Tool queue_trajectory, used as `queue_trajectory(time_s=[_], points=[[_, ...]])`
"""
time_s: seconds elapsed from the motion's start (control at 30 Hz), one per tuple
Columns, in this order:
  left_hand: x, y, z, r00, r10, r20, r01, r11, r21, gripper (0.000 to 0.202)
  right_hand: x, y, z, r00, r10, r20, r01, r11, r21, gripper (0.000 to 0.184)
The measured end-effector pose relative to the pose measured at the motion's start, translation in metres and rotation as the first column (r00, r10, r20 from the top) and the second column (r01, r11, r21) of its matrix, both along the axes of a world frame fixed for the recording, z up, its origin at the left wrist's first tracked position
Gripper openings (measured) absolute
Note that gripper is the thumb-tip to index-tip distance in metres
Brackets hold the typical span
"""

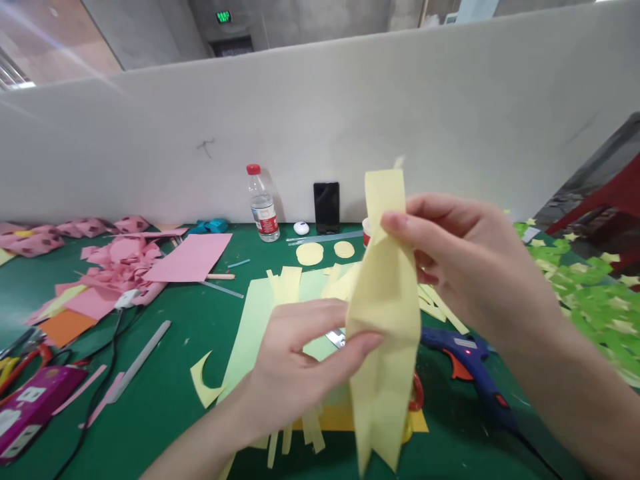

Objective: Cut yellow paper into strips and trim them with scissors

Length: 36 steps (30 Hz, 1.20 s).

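Observation:
A folded strip of pale yellow paper (383, 303) hangs upright in front of me, its lower end split into two pointed tails. My right hand (450, 250) pinches it near the top, thumb in front and fingers behind. Lower down, my left hand (313, 350) grips the same paper from the left side, its thumb lying across the front. Behind the paper, scissors with red handles (417, 393) are mostly hidden. A light green sheet (253, 313) lies beneath, with pale yellow scraps (290, 283) on it.
A blue glue gun (473, 367) lies at right, near green paper pieces with yellow stars (590, 287). Pink paper pieces (125, 260) are heaped at left. A water bottle (263, 207) and a black phone (327, 208) stand by the white partition (175, 147).

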State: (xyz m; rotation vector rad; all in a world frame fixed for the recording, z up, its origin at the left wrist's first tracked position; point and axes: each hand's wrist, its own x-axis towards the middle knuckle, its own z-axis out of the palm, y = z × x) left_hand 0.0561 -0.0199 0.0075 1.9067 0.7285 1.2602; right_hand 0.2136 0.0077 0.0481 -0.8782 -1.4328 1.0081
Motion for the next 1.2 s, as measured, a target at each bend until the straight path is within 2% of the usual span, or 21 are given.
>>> queue_trajectory(time_s=[0.07,0.1,0.17,0.2,0.23,0.27,0.3,0.4,0.47,0.57,0.7,0.87,0.93,1.0,1.07,1.2], points=[[0.004,-0.002,-0.002,0.991,-0.101,-0.084,0.093,0.990,-0.102,0.026,0.004,0.005,0.000,0.996,-0.088,-0.003,0.088,0.996,-0.025,0.021],[0.007,-0.003,-0.003,0.976,-0.187,-0.114,0.163,0.968,-0.191,0.023,0.007,0.007,-0.001,0.992,-0.125,0.001,0.125,0.991,-0.038,0.020],[0.011,-0.004,-0.004,0.904,-0.412,-0.117,0.342,0.858,-0.383,0.022,0.012,0.009,-0.004,0.983,-0.176,0.042,0.179,0.981,-0.070,0.018],[0.013,-0.004,-0.004,0.861,-0.500,-0.094,0.410,0.791,-0.455,0.023,0.014,0.008,-0.007,0.980,-0.184,0.075,0.191,0.978,-0.084,0.018],[0.014,-0.003,-0.004,0.838,-0.542,-0.067,0.442,0.745,-0.499,0.024,0.015,0.006,-0.010,0.977,-0.178,0.113,0.189,0.977,-0.096,0.019],[0.014,-0.001,-0.005,0.847,-0.530,-0.038,0.438,0.737,-0.514,0.025,0.015,0.004,-0.014,0.975,-0.160,0.153,0.177,0.978,-0.107,0.020],[0.015,0.001,-0.006,0.884,-0.466,-0.011,0.396,0.764,-0.510,0.023,0.015,0.002,-0.018,0.973,-0.131,0.190,0.155,0.981,-0.119,0.021],[0.016,0.010,-0.010,0.984,-0.169,0.049,0.173,0.880,-0.442,0.023,0.010,-0.005,-0.032,0.960,-0.076,0.269,0.112,0.986,-0.121,0.023],[0.017,0.015,-0.016,1.000,-0.027,0.012,0.029,0.920,-0.390,0.029,0.004,-0.008,-0.043,0.953,-0.114,0.281,0.142,0.987,-0.080,0.025],[0.022,0.019,-0.027,0.992,0.096,-0.078,-0.117,0.939,-0.324,0.040,-0.004,-0.007,-0.058,0.947,-0.196,0.254,0.215,0.975,-0.049,0.028],[0.028,0.019,-0.039,0.989,0.129,-0.075,-0.146,0.939,-0.310,0.041,-0.008,-0.003,-0.069,0.952,-0.219,0.214,0.242,0.967,-0.085,0.027],[0.026,0.019,-0.041,0.987,0.161,-0.017,-0.158,0.934,-0.321,0.043,-0.005,-0.001,-0.069,0.952,-0.253,0.173,0.274,0.955,-0.114,0.025],[0.024,0.020,-0.041,0.982,0.187,0.010,-0.174,0.931,-0.320,0.044,-0.004,-0.002,-0.067,0.973,-0.181,0.144,0.205,0.964,-0.171,0.025],[0.022,0.023,-0.040,0.976,0.218,0.026,-0.199,0.929,-0.311,0.044,-0.004,-0.005,-0.065,0.992,-0.057,0.117,0.081,0.973,-0.216,0.028],[0.020,0.025,-0.039,0.969,0.245,0.034,-0.223,0.925,-0.308,0.045,-0.004,-0.007,-0.065,0.991,0.030,0.134,-0.002,0.978,-0.207,0.029],[0.020,0.028,-0.036,0.957,0.284,0.067,-0.250,0.917,-0.312,0.044,-0.005,-0.007,-0.066,0.970,0.033,0.239,-0.001,0.991,-0.133,0.031]])
